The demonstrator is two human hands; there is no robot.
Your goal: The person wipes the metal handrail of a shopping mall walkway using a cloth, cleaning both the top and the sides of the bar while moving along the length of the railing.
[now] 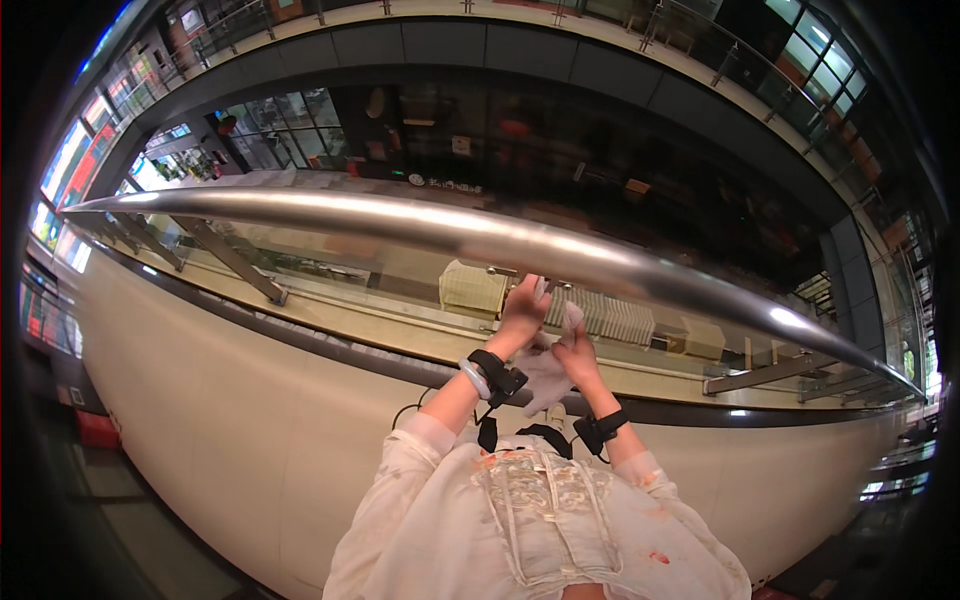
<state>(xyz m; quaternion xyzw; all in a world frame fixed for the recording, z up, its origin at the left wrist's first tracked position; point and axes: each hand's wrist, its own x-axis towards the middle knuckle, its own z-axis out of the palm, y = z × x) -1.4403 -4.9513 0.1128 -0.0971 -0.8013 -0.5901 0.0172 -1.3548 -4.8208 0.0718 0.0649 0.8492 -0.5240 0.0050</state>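
A thin, pale, crumpled cloth [545,380] hangs between my hands, just on my side of the glass railing. My left hand [522,312] is raised close under the metal handrail with its fingers closed. A small whitish bit shows at its fingertips, seemingly part of the cloth. Slightly lower and to the right, my right hand [578,358] is closed on the cloth, and a corner of it sticks up above the thumb. Both wrists wear black straps with small dark devices, and a pale bangle circles the left wrist.
A shiny round handrail [450,232] runs across in front of me, over glass panels held by slanted metal posts [232,262]. Beyond the glass, a lower level shows cream, covered box-like shapes [472,288]. A pale floor [250,420] surrounds me; a red object [98,431] is at far left.
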